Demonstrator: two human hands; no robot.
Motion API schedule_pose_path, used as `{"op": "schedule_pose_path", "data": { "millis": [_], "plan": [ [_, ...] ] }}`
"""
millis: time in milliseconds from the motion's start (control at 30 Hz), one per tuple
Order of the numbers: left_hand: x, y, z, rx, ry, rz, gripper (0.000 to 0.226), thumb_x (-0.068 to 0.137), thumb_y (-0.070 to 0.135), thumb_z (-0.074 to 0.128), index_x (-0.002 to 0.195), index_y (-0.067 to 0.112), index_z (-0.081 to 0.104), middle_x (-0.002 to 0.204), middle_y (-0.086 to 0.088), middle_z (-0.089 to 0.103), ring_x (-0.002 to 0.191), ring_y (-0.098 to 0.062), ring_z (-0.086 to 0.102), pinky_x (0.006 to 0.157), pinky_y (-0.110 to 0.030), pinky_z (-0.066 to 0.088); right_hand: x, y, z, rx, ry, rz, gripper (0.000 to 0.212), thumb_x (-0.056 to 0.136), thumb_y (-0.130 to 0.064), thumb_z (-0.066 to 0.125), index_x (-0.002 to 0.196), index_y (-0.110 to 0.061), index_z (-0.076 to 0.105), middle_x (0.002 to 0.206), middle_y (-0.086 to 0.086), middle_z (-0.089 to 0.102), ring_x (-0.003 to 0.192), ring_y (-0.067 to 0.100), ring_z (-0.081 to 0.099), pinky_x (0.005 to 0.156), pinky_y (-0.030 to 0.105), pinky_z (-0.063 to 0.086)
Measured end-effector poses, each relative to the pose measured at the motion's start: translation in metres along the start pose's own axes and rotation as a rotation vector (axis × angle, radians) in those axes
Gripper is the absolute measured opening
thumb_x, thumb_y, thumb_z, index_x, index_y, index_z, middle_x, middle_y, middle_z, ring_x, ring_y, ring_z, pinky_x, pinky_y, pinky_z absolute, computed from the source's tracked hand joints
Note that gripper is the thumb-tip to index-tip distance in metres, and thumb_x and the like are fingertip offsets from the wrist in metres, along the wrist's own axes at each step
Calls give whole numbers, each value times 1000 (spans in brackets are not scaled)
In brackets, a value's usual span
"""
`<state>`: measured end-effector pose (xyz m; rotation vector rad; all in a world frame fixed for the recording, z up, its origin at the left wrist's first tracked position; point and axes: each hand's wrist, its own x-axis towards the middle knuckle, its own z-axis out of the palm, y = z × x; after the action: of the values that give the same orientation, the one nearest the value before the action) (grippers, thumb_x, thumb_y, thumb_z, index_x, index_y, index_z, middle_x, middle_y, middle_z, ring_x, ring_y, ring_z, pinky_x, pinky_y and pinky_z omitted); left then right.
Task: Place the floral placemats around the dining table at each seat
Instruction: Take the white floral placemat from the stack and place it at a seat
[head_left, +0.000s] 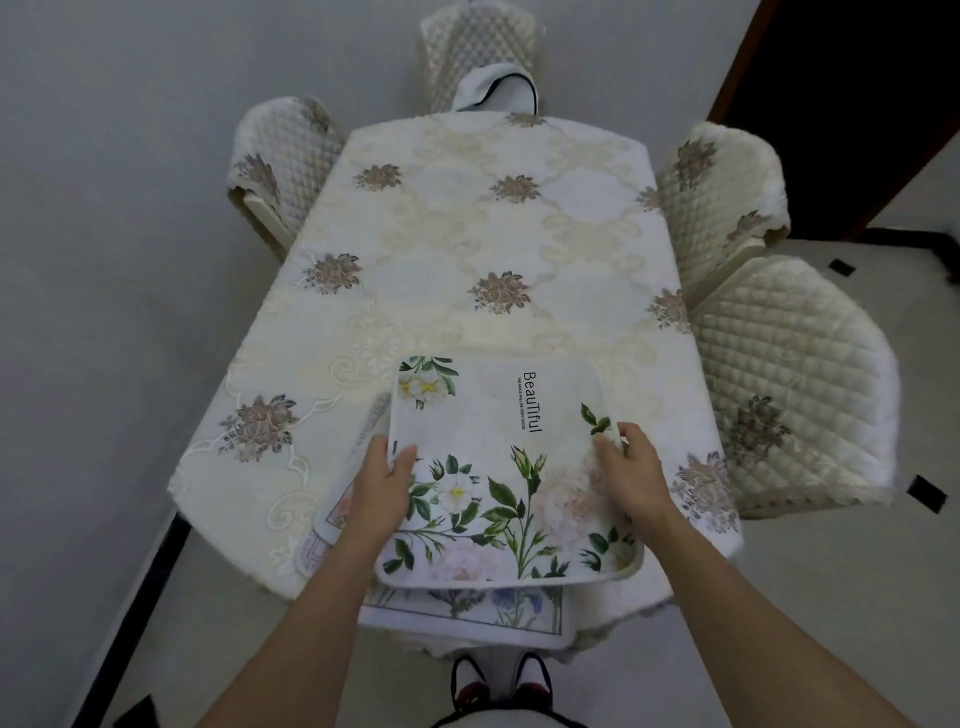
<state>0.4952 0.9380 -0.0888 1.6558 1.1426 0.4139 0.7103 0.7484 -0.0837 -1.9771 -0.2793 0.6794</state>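
The left hand (382, 480) pinches the left edge of the top placemat (498, 467), thumb on its face, and the right hand (631, 467) holds its right edge with fingers curled over it. The mat sits on a pile of other placemats (467, 618) at the near end of the tabletop (322, 364). That pile juts past the near edge, so a careless lift or sideways pull could likely drag the lower mats off onto the floor.

Both bare forearms extended forward, converging; left hand (384, 483) grips the placemat (493, 415) edge, thumb on top; right hand (631, 470) pinches the opposite edge, fingers (609, 451) curled.
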Motion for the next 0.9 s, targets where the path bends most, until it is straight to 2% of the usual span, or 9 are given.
{"op": "schedule_pose_path", "data": {
  "millis": [100, 167, 367, 467, 600, 733, 833, 900],
  "plan": [
    [6, 31, -1, -31, 45, 72, 18, 102, 26, 51, 117, 16, 53, 102, 9, 61, 94, -11, 58, 78, -29, 43, 4, -32, -15, 19, 44, -82, 8, 101, -32, 52, 103, -26, 57, 95, 6, 68, 89, 29, 66, 81, 49, 55],
    [11, 49, 0, -10, 67, 123, 18, 103, 28, 50, 113, 13, 54, 98, 7, 62, 91, -13, 58, 69, -24, 42, 8, -47, -26, 20, 71, -122, 12, 101, -32, 51, 106, -23, 57, 94, 3, 68, 88, 26, 66, 79, 46, 54],
    [16, 94, 11, 22, 74, 238, 18, 103, 27, 48, 98, 10, 49, 85, 7, 55, 79, -8, 53, 59, -10, 36, 11, -68, -62, 41, 117, -191, 16, 102, -33, 49, 107, -20, 57, 96, 6, 68, 87, 27, 66, 74, 43, 54],
    [14, 106, 21, 7, 35, 272, 20, 103, 28, 49, 97, 9, 50, 85, 3, 58, 78, -13, 56, 62, -19, 41, 7, -65, -78, 46, 160, -195, 12, 102, -34, 50, 104, -23, 56, 96, 4, 67, 88, 25, 66, 77, 44, 54],
    [9, 117, 43, 17, -52, 308, 22, 103, 31, 48, 103, 10, 52, 90, 4, 61, 81, -9, 59, 63, -24, 43, -12, -58, -99, 48, 283, -193, 10, 102, -29, 49, 106, -21, 55, 90, -4, 63, 82, 17, 61, 66, 33, 48],
    [2, 127, 73, 16, -159, 351, 22, 102, 35, 49, 106, 14, 51, 95, 4, 62, 87, -15, 61, 67, -29, 46, -35, -36, -129, 52, 423, -123, 11, 99, -36, 52, 99, -27, 57, 92, -3, 66, 88, 19, 63, 75, 39, 52],
    [-7, 132, 99, 24, -261, 389, 21, 102, 35, 49, 106, 14, 51, 94, 5, 61, 87, -15, 60, 66, -30, 45, -64, -16, -148, 82, 550, -83, 10, 99, -33, 53, 102, -25, 58, 90, -6, 65, 84, 14, 62, 68, 32, 49],
    [-17, 134, 118, 27, -346, 418, 24, 102, 36, 49, 108, 13, 51, 95, 4, 61, 88, -16, 60, 69, -33, 46, -88, 2, -159, 110, 631, -46, 8, 99, -30, 53, 99, -24, 58, 88, -3, 65, 80, 15, 61, 65, 31, 47]
  ]
}}
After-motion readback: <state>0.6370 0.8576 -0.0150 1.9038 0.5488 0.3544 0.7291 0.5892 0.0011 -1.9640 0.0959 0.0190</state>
